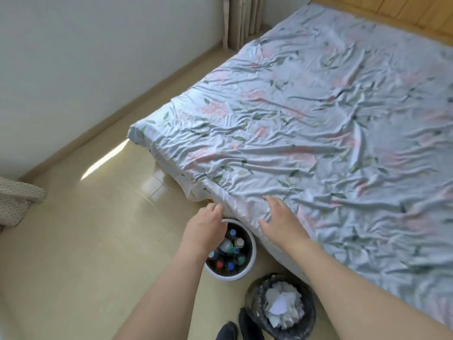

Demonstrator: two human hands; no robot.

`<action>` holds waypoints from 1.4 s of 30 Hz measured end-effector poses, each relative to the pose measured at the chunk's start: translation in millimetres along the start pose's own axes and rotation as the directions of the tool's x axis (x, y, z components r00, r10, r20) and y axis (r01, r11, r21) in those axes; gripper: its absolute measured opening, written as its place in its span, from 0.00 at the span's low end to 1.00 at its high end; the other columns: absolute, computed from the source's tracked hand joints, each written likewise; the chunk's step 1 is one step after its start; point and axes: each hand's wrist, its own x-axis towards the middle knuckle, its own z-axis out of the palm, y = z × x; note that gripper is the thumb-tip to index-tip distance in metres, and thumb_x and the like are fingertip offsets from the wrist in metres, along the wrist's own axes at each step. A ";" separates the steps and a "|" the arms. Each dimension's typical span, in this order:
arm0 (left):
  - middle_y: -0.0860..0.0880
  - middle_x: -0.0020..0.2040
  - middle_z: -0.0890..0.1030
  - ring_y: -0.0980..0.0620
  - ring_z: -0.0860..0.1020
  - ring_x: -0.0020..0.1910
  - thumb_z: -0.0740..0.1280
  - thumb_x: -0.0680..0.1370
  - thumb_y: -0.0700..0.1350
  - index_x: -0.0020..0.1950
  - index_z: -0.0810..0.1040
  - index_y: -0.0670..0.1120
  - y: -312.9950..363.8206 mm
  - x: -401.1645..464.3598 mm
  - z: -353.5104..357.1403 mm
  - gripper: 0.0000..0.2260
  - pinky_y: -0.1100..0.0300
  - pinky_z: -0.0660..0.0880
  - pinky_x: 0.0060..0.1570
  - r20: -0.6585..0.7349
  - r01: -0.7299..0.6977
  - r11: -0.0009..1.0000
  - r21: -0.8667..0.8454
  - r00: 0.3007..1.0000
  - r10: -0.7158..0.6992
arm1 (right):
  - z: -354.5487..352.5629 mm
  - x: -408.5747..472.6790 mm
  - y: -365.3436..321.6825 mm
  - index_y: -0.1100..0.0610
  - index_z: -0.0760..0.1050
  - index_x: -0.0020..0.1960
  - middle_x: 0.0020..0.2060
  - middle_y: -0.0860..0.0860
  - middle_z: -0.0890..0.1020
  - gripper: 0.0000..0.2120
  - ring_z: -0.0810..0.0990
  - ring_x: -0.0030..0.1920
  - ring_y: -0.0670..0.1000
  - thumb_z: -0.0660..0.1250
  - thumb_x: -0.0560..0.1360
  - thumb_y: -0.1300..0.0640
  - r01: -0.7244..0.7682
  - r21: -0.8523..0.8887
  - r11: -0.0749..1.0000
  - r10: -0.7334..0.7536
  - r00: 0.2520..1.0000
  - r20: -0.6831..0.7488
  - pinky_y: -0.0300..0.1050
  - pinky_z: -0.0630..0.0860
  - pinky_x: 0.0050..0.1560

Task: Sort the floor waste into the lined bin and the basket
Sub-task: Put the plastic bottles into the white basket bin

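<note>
Two containers sit by the bed's edge — the white basket (252, 251) of plastic bottles (230, 249) directly under the left hand (204, 229), the black-lined bin (282, 306) of crumpled paper (282, 307) nearer the feet. Both hands hold nothing: left loosely curled, right hand (282, 222) spread on the floral sheet (318, 131). No loose waste shows on the floor (85, 229) — sorting looks finished.

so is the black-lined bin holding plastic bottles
No, the black-lined bin holds crumpled paper; the bottles stand in the white round basket.

Bottle-filled basket (252, 251) beside paper-filled bin (255, 305)
</note>
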 end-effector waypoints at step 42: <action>0.48 0.65 0.72 0.47 0.72 0.63 0.59 0.81 0.49 0.68 0.69 0.45 959.2 -168.1 -4.9 0.17 0.55 0.71 0.58 -0.084 -0.836 0.403 0.371 0.402 0.912 | -489.5 -599.5 549.3 0.55 0.60 0.74 0.72 0.48 0.63 0.24 0.66 0.69 0.51 0.59 0.79 0.57 -0.414 0.147 0.898 0.371 0.534 -0.760 0.42 0.66 0.62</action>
